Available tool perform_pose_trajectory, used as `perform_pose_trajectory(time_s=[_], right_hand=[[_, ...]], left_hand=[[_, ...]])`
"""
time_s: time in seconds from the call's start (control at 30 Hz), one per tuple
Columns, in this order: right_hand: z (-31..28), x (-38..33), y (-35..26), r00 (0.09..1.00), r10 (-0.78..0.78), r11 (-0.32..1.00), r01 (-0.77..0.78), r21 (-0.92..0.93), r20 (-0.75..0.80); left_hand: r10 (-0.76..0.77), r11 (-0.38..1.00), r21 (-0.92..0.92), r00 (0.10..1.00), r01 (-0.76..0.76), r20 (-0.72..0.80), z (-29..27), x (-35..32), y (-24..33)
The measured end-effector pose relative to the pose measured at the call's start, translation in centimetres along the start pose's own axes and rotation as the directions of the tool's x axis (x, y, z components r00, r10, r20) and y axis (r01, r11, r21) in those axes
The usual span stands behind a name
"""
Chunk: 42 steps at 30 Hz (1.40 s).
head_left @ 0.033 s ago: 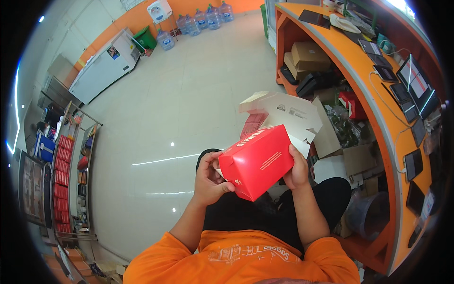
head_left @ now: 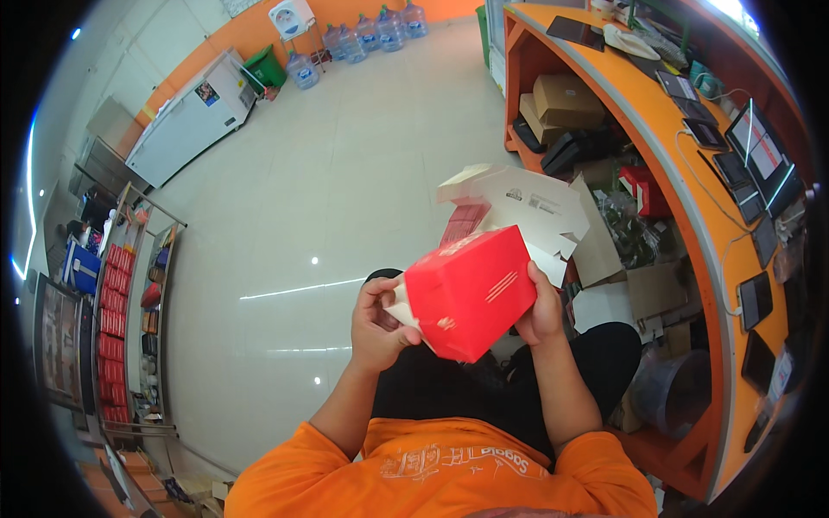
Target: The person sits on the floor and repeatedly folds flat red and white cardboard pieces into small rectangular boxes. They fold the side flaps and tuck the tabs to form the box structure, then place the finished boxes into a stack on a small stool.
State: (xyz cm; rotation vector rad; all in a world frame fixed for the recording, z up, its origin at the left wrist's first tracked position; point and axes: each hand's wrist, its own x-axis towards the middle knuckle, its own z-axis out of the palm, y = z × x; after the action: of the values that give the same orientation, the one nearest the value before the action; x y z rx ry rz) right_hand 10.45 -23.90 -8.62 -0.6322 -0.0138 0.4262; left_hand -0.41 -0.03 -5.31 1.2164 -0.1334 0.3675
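A folded red cardboard box [head_left: 471,298] with light printing is held tilted above my lap. My right hand [head_left: 542,306] grips its right end, thumb on the near face and the other fingers hidden behind. At the left end a white inner flap [head_left: 401,308] sticks out. My left hand [head_left: 375,326] is curled around this flap, its thumb by the lower left edge of the box. Just beyond the box lie flat, unfolded carton blanks, one with its white side up [head_left: 528,211] and red ones [head_left: 465,223] beside it.
To the right, an orange counter [head_left: 639,99] carries tablets and a laptop [head_left: 760,155]; brown boxes [head_left: 566,102] and clutter fill the shelf below. A rack [head_left: 117,328] with red boxes stands left. Water bottles [head_left: 367,36] and a chest freezer [head_left: 194,112] are at the back.
The red box has turned slightly, and more of the white flap shows at its left end. My left thumb has shifted a little left, off the red face. My right hand keeps its grip.
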Motion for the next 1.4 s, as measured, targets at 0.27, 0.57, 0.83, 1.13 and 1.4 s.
perform_pose_trajectory(time_s=[0.27,0.57,0.83,1.13,1.4], right_hand=[[0.2,0.1,1.3,0.993,0.114,0.986,-0.111,0.128,-0.018],[0.5,-0.3,1.1,0.999,-0.039,0.996,0.039,-0.085,0.009],[-0.6,0.1,2.1,0.993,-0.117,0.964,0.110,-0.241,-0.015],[1.6,-0.4,1.5,0.921,-0.346,0.714,0.383,-0.587,0.180],[-0.9,-0.2,-0.9,0.972,0.014,0.787,0.133,-0.602,0.233]], left_hand=[[0.168,0.956,-0.248,0.985,-0.154,0.033,0.1,0.6,-0.3],[-0.074,0.996,0.031,0.964,0.085,-0.254,0.5,0.2,0.1],[0.105,0.928,0.370,0.987,-0.054,-0.119,2.2,0.2,0.0],[-0.247,0.942,0.142,0.914,0.304,-0.321,0.3,0.8,-0.4],[-0.206,0.926,0.201,0.874,0.319,-0.441,-2.4,0.4,-1.2]])
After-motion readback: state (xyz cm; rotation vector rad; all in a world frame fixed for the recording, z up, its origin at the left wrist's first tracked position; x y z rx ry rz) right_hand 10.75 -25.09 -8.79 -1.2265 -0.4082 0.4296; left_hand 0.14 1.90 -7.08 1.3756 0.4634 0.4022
